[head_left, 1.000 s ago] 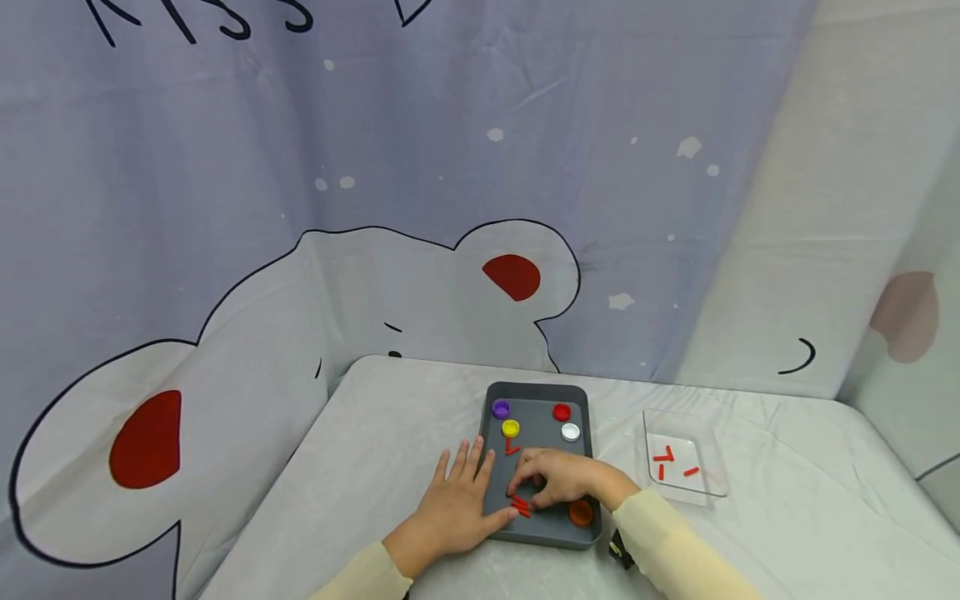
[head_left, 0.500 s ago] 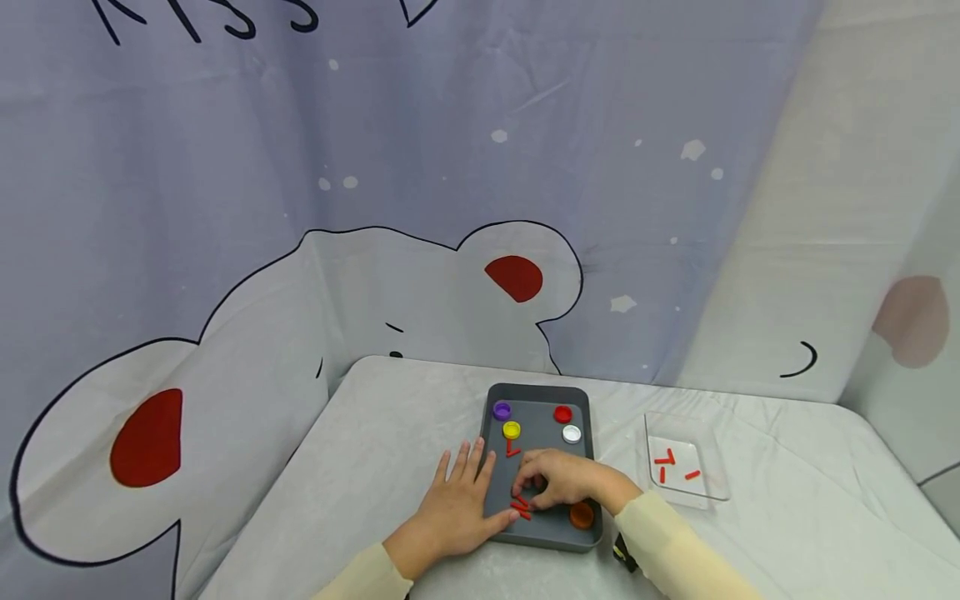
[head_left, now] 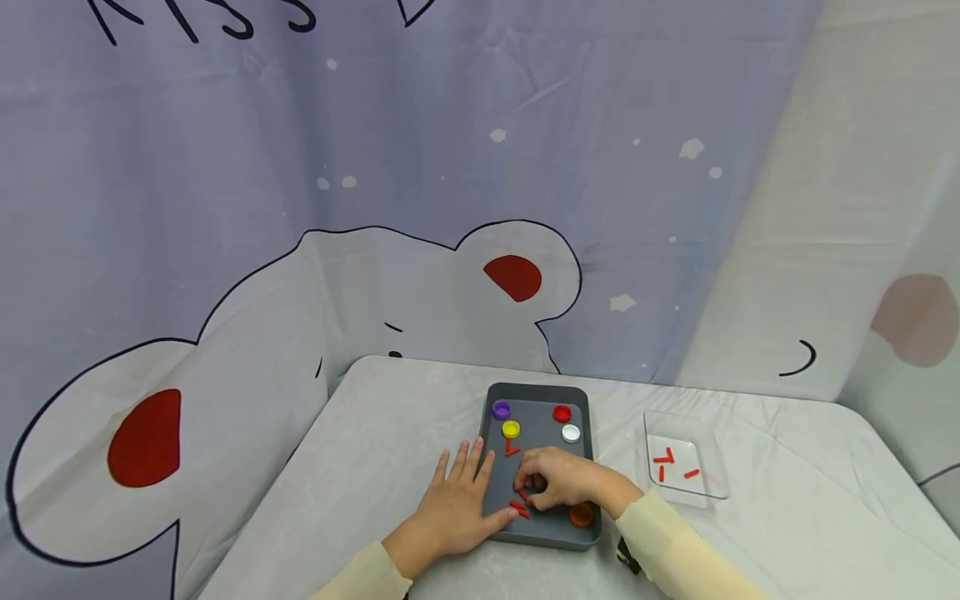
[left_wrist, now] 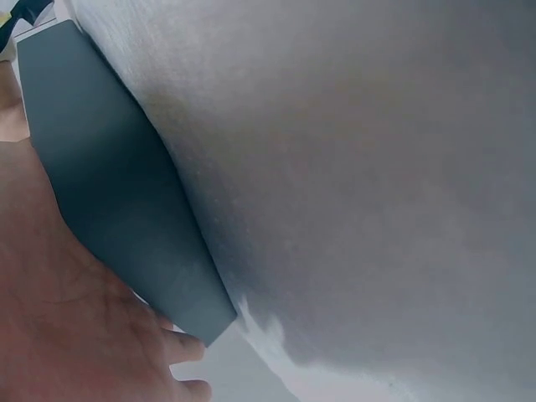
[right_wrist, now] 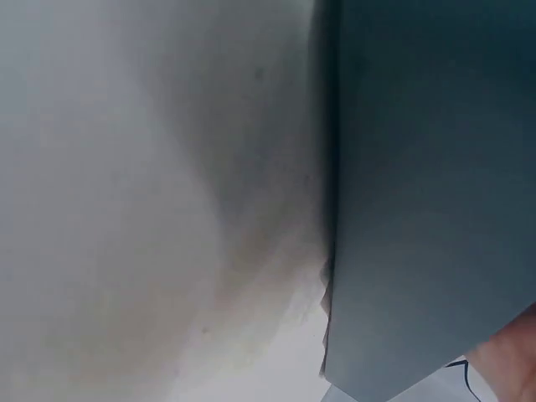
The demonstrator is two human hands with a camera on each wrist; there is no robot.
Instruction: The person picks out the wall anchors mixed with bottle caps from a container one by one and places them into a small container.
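In the head view, a grey rectangular tray (head_left: pixel 534 400) lies on the covered table. My left hand (head_left: pixel 453 512) rests across its left rim with fingers spread, thumb near two small red sticks (head_left: pixel 519 506). Over the tray's middle, my right hand (head_left: pixel 558 477) curls its fingers and pinches another short red stick (head_left: pixel 522 495) just above those two. Two more red sticks (head_left: pixel 512 451) form an angle beneath a yellow cap (head_left: pixel 511 429). The left wrist view has the tray's outer side (left_wrist: pixel 117 167) beside the left hand; the right wrist view has mainly the tray wall (right_wrist: pixel 427 193).
Purple (head_left: pixel 501 410), red (head_left: pixel 562 413) and white (head_left: pixel 571 433) caps sit toward the tray's far end. An orange cap (head_left: pixel 581 514) is by its near right corner. Right of the tray stands a clear plastic box (head_left: pixel 712 467) with several red sticks.
My right hand has shifted slightly to the right, and the pinched red stick has tilted and come apart from the two beside it. The left hand stays where it was.
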